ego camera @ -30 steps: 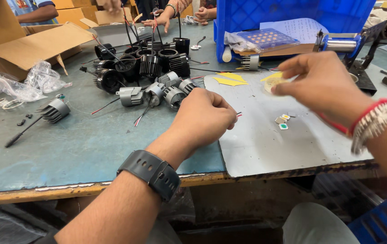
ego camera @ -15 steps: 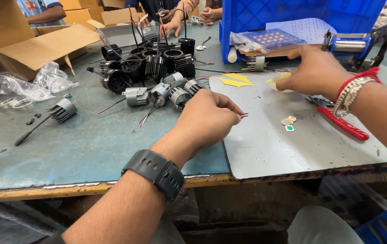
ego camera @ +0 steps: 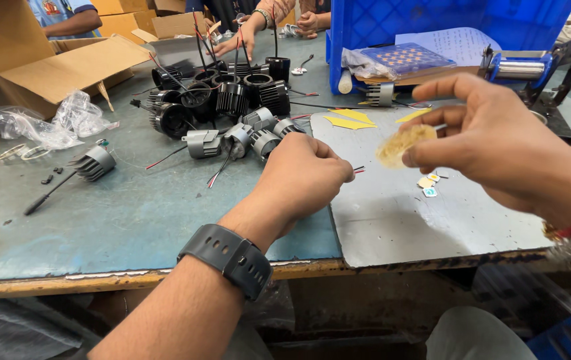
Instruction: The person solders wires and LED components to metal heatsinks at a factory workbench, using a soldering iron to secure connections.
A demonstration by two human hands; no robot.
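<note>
Grey metal sheet [ego camera: 392, 220], bare near its front edge.
Left hand [ego camera: 302, 177] clenched on red-black wires [ego camera: 359, 169]; right hand [ego camera: 492, 143] pinches maybe a yellowish pad [ego camera: 402, 143].

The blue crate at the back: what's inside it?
Inside the blue crate lie a clear bag around a checkered tray and a printed sheet of paper. Its wall and these hide anything deeper.
</note>
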